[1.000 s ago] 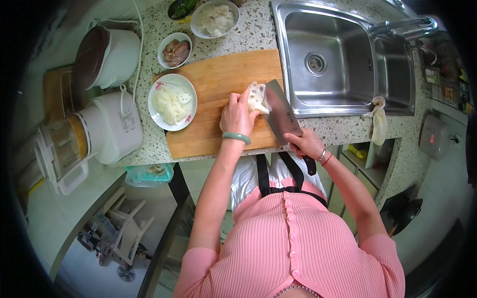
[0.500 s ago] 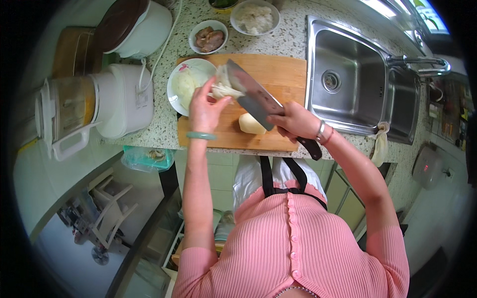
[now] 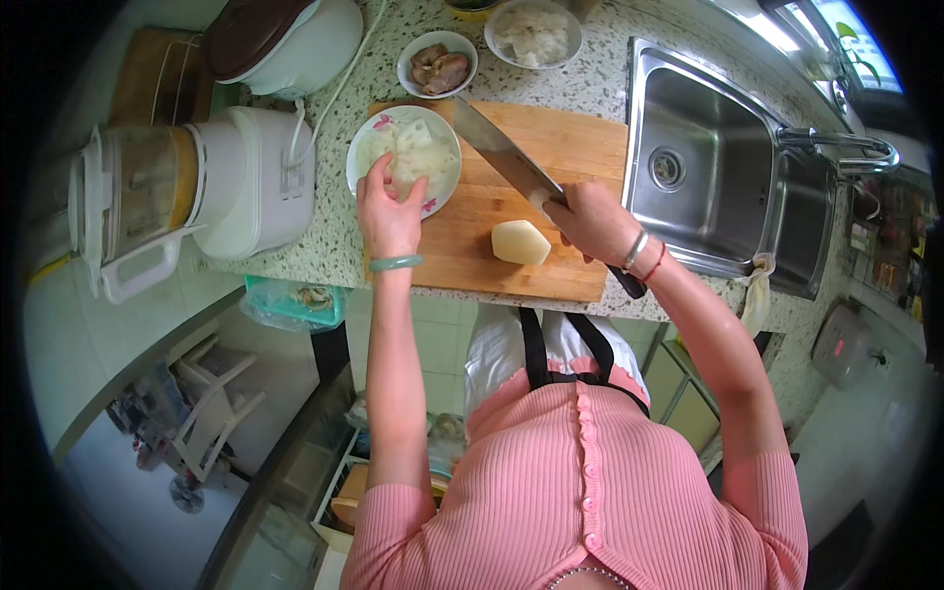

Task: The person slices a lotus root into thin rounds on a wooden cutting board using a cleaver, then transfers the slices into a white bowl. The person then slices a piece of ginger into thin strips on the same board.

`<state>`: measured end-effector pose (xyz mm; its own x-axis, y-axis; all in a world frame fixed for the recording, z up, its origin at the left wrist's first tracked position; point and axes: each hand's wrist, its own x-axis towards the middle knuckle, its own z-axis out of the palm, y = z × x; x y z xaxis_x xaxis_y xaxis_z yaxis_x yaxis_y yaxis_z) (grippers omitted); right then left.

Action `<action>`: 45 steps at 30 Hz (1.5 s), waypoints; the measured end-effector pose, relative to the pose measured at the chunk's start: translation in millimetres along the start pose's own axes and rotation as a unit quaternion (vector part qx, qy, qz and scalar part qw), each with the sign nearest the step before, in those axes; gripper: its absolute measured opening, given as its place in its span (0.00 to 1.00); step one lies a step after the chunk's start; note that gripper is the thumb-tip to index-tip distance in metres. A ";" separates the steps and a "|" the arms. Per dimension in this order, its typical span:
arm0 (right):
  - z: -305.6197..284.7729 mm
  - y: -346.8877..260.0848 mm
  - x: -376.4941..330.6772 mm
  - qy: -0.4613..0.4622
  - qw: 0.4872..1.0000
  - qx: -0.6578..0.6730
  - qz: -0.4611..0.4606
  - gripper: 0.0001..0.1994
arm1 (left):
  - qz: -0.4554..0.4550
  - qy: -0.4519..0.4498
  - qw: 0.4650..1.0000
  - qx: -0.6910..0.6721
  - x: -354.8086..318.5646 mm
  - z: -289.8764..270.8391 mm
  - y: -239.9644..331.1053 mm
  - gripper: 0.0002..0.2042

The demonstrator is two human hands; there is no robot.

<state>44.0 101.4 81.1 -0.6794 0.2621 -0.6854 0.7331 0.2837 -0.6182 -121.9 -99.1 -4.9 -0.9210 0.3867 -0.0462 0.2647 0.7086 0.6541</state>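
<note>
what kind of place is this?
Most likely a home kitchen. A speckled stone counter carries a wooden cutting board, with a steel sink and tap beside it. A rice cooker and bowls of food sit along the back.

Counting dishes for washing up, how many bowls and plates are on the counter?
3 clearly: plate on the board under the left hand; meat bowl behind; white bowl rightward. Another may be cut off at the top edge.

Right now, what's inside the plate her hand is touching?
Pale, thin vegetable slices fill the plate. Her left hand covers the near side, so what lies under it cannot be seen.
</note>
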 end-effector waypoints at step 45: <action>56.8 134.7 -97.3 0.175 0.978 -0.079 -0.084 0.08 | 0.182 0.005 0.983 -0.028 -144.9 73.4 55.7 0.09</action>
<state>210.7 61.7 42.7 -0.7791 0.4921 -0.3884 0.6153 0.4814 -0.6242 47.3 -72.4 -17.2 -0.7708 0.6027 0.2065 0.5617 0.4898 0.6668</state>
